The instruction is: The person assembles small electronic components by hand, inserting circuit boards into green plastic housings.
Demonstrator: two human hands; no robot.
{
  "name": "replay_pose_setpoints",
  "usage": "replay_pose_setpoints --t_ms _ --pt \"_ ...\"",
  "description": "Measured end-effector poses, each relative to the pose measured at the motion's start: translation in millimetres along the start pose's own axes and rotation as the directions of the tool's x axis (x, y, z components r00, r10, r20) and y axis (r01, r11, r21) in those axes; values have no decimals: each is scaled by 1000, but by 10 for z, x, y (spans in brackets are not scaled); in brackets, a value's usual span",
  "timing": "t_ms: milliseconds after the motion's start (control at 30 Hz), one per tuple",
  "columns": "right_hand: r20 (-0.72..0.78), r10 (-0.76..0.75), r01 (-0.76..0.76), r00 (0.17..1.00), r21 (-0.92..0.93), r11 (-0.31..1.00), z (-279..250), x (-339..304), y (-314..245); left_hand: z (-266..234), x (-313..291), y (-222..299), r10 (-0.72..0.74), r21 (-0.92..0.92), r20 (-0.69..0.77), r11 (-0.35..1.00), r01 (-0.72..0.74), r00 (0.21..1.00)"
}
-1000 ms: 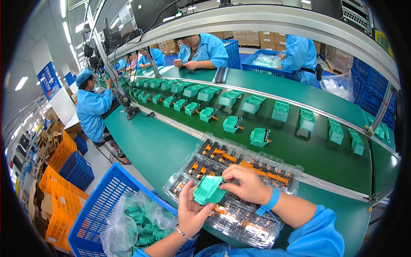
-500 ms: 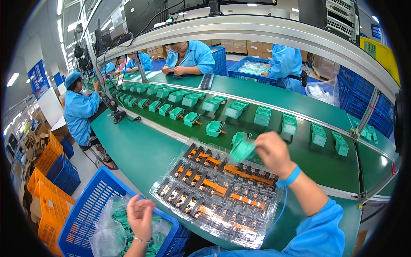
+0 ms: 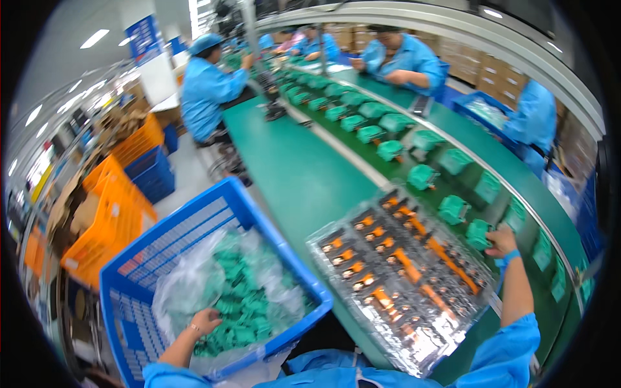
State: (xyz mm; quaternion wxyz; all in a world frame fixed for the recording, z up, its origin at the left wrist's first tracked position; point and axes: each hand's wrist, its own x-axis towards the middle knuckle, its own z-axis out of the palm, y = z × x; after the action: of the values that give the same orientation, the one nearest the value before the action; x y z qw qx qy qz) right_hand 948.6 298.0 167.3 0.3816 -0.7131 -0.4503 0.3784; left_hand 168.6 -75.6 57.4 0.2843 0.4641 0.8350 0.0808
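My right hand [image 3: 501, 242] is closed on a green plastic housing [image 3: 479, 234], which is down on the dark green belt beside the tray. A wristband with a blue cord circles that wrist. My left hand [image 3: 206, 321] reaches into a blue crate [image 3: 284, 258], just over a heap of loose green housings [image 3: 242, 304]. Its fingers look loosely bent and apart, with no held part visible. A clear plastic tray [image 3: 330, 242] holds rows of small black parts with orange flat cables [image 3: 407, 265]; it lies between my hands.
Two rows of green housings [image 3: 422, 176] line the belt. Co-workers in blue sit at the far bench [image 3: 404, 61] and at the left [image 3: 210, 90]. Orange crates [image 3: 110, 220] stand on the floor at left. A metal frame [image 3: 414, 14] spans overhead.
My view has swung left and down toward the crate. The right hand has lowered its green housing onto the belt. The left hand has gone from beside the tray into the crate.
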Motion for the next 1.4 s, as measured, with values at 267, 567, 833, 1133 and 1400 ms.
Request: replay_pose_setpoints --t_ms 267,567,833,1133,1400 --pt "-143 -259 235 955 -165 958 173 -641 -844 11 392 170 194 76 -76 979 -188 978" --pt "285 -461 445 841 121 887 910 -1941 -1488 760 1422 959 122 64 -489 993 -104 864" --pt "379 -557 596 739 19 803 1007 -2230 -1376 598 1269 813 -266 -675 -247 737 32 932" --pt "416 -512 532 751 77 843 1098 -2184 -1219 -125 453 904 110 -998 -28 -50 -23 993" --pt "431 -566 614 703 34 789 1062 -2125 -1149 -745 -240 2250 290 -906 -373 91 -413 881"
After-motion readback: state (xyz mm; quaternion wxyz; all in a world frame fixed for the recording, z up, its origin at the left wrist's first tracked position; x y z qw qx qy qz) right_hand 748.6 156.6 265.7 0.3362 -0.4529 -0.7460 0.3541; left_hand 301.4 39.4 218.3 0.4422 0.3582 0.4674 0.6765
